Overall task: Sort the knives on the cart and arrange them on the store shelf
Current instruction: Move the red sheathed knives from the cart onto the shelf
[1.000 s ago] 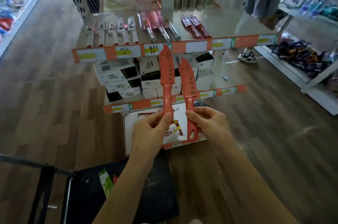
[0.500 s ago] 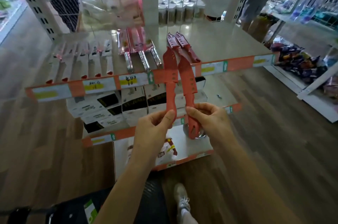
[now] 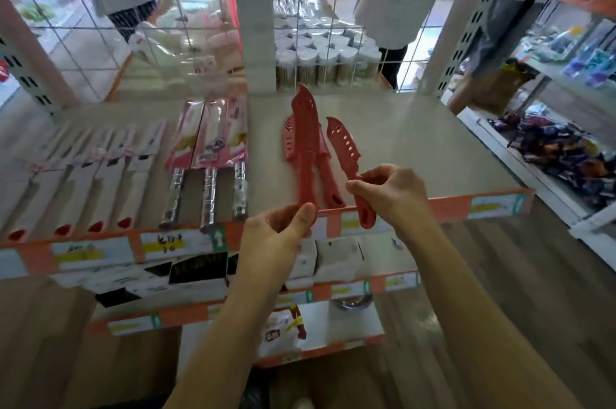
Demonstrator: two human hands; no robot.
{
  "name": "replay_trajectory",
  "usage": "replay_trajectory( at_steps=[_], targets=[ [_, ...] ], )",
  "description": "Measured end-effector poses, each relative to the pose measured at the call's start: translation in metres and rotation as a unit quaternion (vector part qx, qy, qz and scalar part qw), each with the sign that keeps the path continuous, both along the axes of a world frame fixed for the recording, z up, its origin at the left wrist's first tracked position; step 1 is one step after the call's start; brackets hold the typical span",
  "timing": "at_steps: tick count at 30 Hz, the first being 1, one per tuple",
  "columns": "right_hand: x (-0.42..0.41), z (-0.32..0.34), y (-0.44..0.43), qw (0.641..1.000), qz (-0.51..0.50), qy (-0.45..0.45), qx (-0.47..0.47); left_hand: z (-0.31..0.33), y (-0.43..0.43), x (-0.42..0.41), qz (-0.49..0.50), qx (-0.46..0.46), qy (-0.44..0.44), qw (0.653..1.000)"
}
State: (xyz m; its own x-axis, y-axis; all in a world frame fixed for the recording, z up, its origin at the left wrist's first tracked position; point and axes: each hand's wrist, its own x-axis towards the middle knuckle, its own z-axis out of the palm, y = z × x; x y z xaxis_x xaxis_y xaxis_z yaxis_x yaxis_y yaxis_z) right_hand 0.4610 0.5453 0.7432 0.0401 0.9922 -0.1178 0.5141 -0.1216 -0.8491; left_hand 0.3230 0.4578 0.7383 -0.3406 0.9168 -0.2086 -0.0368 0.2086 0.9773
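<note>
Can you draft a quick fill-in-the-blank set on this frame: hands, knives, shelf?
1. Each hand holds one ___ knife by its handle.
2. The left hand has a grip on the knife whose blade reaches ___ up the shelf than the right hand's knife.
3. The silver-handled knives lie to the ___ of the red ones.

Missing: red; farther; left

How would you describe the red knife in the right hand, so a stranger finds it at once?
Look at the top shelf, its bare right half. The right hand holds a red knife there. Unlike its red neighbours, it leans left, apart from them.
</note>
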Motion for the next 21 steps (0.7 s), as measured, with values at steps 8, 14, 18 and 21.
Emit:
replay_trajectory(
  at_steps=[8,14,18,21],
  targets=[
    [-0.001,-0.008,0.036,0.988,0.039,-0.099,0.111,-0.002,0.033,0.002,0.027,-0.028,-0.015,0.999],
    [-0.005,-0.014,0.047,0.960,0.046,-0.225,0.162,-0.001,0.045,0.002,0.032,-0.008,-0.022,0.999],
    [-0.009,-0.014,0.051,0.945,0.070,-0.287,0.142,-0.002,0.049,0.005,0.027,0.002,-0.034,0.999],
    [-0.010,-0.015,0.050,0.938,0.073,-0.303,0.155,-0.002,0.051,0.005,0.026,0.006,-0.032,0.999]
  ],
)
